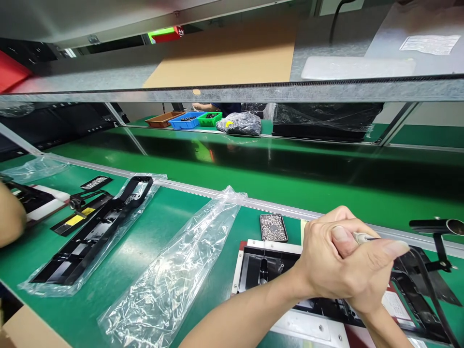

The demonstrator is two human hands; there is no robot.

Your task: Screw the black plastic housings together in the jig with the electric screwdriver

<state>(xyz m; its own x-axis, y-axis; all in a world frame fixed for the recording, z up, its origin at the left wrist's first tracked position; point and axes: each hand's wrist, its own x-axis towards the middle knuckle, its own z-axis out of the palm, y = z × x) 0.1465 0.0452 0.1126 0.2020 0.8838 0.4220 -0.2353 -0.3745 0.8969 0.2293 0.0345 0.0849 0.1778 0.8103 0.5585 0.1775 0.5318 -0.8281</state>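
Observation:
My left hand (319, 256) and my right hand (366, 275) are clasped together, fingers wrapped round what looks like a corded electric screwdriver (361, 237). Only its pale top end and dark cable (429, 285) show; its body and tip are hidden by the hands. Beneath them lies a long black plastic housing (253, 270) in a white fixture (299, 328) with metal screws along its rim. Whether the tool touches the housing cannot be seen. Just behind the fixture sits a small black tray of tiny metal screws (273, 227).
An empty clear plastic bag (177, 270) lies left of the fixture. Further left, another black housing (72, 256) rests on a bag. A black tube holder (435, 226) stands at right. A co-worker's arm (9, 212) enters at left. A metal shelf (232, 94) crosses overhead.

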